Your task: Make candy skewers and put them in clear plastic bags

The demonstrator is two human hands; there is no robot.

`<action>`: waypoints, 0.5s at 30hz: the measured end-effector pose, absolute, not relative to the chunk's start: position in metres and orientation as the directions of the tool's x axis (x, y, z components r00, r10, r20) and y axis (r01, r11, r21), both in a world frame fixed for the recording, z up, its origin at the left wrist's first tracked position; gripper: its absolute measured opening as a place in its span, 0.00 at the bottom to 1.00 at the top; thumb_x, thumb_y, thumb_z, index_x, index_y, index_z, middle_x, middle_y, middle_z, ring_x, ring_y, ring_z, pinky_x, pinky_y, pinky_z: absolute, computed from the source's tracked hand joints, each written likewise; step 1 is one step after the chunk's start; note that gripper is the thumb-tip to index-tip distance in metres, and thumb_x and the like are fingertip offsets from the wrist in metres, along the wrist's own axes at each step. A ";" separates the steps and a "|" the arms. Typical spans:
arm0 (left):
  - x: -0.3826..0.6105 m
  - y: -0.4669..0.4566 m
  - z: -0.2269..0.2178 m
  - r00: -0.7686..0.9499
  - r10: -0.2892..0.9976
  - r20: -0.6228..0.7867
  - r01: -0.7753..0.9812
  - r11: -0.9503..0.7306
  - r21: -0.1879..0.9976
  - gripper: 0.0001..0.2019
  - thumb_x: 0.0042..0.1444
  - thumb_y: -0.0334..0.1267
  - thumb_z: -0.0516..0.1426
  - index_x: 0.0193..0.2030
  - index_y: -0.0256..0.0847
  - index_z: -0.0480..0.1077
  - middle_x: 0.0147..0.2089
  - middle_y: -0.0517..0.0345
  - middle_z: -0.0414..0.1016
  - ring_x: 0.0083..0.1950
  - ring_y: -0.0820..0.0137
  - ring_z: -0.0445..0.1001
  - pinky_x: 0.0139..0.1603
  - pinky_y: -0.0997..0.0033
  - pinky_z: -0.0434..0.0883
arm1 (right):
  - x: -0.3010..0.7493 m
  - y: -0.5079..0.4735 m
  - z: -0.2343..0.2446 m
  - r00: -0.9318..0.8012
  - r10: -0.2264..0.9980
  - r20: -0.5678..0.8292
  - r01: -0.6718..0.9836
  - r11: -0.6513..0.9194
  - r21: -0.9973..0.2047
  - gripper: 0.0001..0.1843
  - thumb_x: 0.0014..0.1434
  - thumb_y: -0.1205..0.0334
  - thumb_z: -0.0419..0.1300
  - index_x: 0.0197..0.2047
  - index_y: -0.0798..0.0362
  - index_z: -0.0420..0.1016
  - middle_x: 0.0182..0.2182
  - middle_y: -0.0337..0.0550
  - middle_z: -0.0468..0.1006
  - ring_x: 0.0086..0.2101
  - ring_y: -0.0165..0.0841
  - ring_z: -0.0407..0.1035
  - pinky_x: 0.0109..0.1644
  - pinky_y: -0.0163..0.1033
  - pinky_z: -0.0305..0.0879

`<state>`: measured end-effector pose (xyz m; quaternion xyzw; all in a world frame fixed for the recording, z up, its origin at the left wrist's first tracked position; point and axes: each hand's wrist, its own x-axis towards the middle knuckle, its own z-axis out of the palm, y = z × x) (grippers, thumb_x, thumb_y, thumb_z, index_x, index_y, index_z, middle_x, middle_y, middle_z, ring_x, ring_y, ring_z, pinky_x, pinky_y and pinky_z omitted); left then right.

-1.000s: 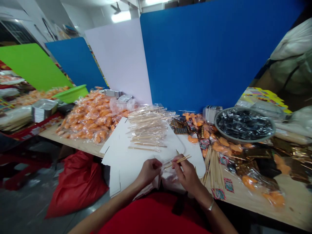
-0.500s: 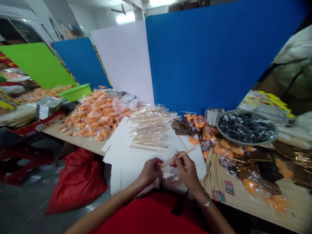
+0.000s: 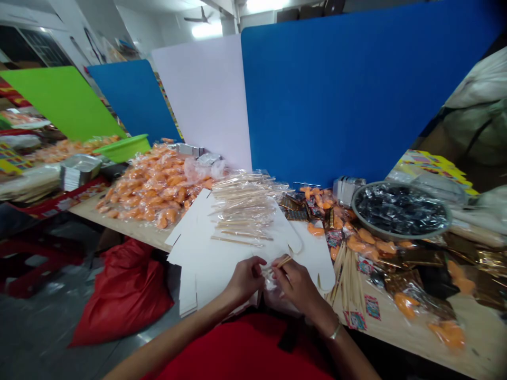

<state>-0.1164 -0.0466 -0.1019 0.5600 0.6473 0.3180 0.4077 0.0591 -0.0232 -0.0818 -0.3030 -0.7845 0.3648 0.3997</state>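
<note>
The right fingers (image 3: 285,270) pinch a wooden stick (image 3: 284,261) (left fingers (image 3: 258,269) clench clear plastic (image 3: 272,285)).

ceiling fan (image 3: 199,17); ceiling light (image 3: 206,30); window (image 3: 45,47); blue panel (image 3: 336,100); white panel (image 3: 202,100); green panel (image 3: 59,100); grey floor (image 3: 35,322)

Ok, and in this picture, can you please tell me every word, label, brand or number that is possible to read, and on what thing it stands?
No text here can be read.
Small printed cards on the table: colourful print, too small to read.
Gold wrappers: print too blurred to read.
Yellow printed sheets: too small and far to read.
</note>
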 end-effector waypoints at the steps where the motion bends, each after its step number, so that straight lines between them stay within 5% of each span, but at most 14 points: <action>1: -0.116 -0.046 -0.101 -0.035 0.987 -0.156 0.447 0.155 0.881 0.18 0.39 0.24 0.55 0.40 0.34 0.71 0.22 0.68 0.62 0.24 0.76 0.61 0.26 0.77 0.58 | 0.058 -0.022 -0.082 -0.518 0.743 0.423 0.200 0.586 -0.785 0.09 0.64 0.66 0.49 0.39 0.53 0.71 0.33 0.44 0.74 0.33 0.32 0.71 0.38 0.36 0.68; 9: -0.104 -0.047 -0.091 0.062 0.993 -0.096 -0.021 0.098 0.995 0.19 0.43 0.34 0.63 0.44 0.35 0.69 0.24 0.66 0.66 0.25 0.77 0.62 0.28 0.77 0.59 | 0.067 -0.017 -0.094 -0.508 0.771 0.384 0.128 0.509 -0.851 0.09 0.63 0.63 0.54 0.35 0.53 0.75 0.41 0.47 0.75 0.46 0.36 0.68 0.48 0.40 0.65; 12: -0.104 -0.048 -0.081 0.190 0.976 -0.105 -0.191 0.142 0.971 0.23 0.45 0.38 0.65 0.48 0.37 0.67 0.27 0.62 0.69 0.28 0.74 0.68 0.34 0.72 0.65 | 0.072 -0.018 -0.093 -0.547 0.774 0.319 0.105 0.441 -0.891 0.10 0.64 0.63 0.52 0.37 0.52 0.74 0.36 0.44 0.77 0.39 0.34 0.71 0.44 0.38 0.65; 15: -0.106 -0.051 -0.072 0.165 0.986 -0.018 -0.114 0.037 0.993 0.32 0.45 0.43 0.66 0.56 0.41 0.62 0.40 0.54 0.72 0.40 0.66 0.71 0.43 0.67 0.66 | 0.073 -0.022 -0.092 -0.460 0.847 0.266 0.052 0.324 -0.945 0.09 0.64 0.61 0.52 0.39 0.52 0.72 0.31 0.41 0.77 0.33 0.32 0.72 0.38 0.36 0.66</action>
